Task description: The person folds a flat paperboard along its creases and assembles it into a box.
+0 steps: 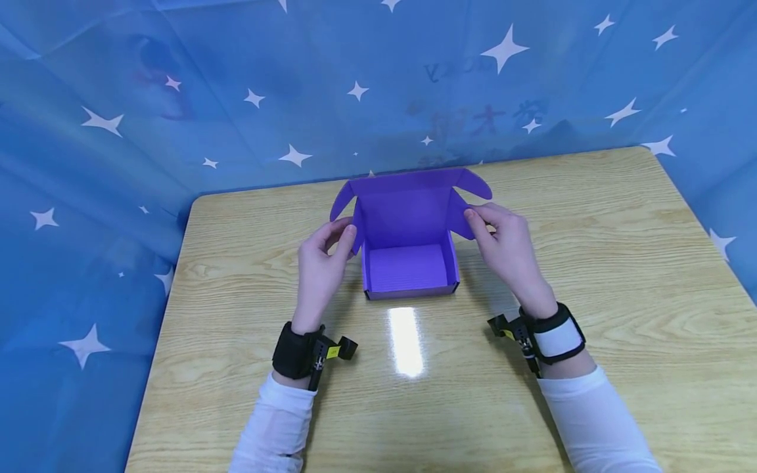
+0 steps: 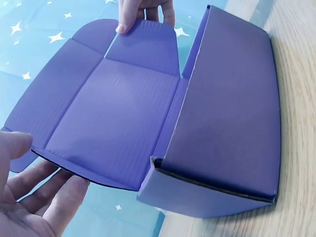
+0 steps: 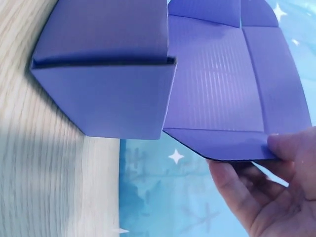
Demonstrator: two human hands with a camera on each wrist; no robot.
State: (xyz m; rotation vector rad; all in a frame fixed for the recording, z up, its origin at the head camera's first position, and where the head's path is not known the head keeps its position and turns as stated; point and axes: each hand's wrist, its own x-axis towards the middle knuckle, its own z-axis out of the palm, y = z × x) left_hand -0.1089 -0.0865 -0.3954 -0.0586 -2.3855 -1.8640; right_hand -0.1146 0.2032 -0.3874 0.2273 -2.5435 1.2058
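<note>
A purple cardboard box [image 1: 408,268] stands on the table with its lid [image 1: 405,213] raised and its inside bare. My left hand [image 1: 324,259] pinches the lid's left side flap [image 2: 94,173] between thumb and fingers. On the other side, my right hand [image 1: 505,246] pinches the right side flap [image 1: 460,213] the same way; the right wrist view shows the thumb on its inner face and fingers behind. The lid's front panel [image 1: 408,180] sticks up at the top, with a rounded tab [image 1: 475,183] at each end.
The wood-grain table [image 1: 603,263] reaches back to a blue curtain [image 1: 355,59] with white stars. A bright light reflection [image 1: 405,341] lies on the tabletop in front of the box. Each wrist wears a black strap [image 1: 296,351] with a small camera.
</note>
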